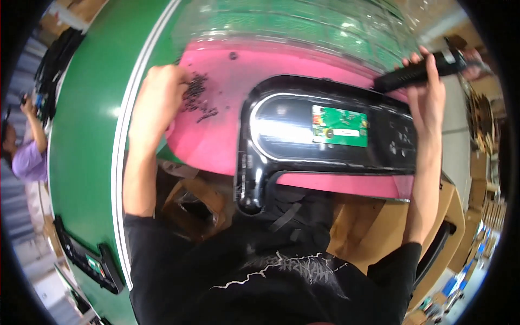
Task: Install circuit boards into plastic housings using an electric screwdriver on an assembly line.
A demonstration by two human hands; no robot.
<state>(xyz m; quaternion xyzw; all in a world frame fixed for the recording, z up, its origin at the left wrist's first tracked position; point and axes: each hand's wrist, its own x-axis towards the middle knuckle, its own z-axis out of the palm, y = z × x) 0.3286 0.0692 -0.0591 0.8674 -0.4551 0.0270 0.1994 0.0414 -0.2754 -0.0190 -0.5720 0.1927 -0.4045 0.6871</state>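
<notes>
At the left of the pink mat (208,143), my left hand (165,89) is closed in a pinch beside a pile of small black screws (195,95). Whatever its fingertips hold is hidden. My right hand (427,100) grips a black electric screwdriver (414,76) lying sideways at the upper right, with its fingers wrapped round the body. Between the hands lies a glossy black L-shaped plastic housing (279,149), its short arm pointing toward me. A green circuit board (341,130) sits flat inside the housing.
Clear plastic trays (292,27) stand behind the mat. A green conveyor belt (86,124) with a white rail runs along the left, carrying another black housing (89,260). Cardboard boxes (379,222) stand below the mat. A person in purple (31,160) works at the far left.
</notes>
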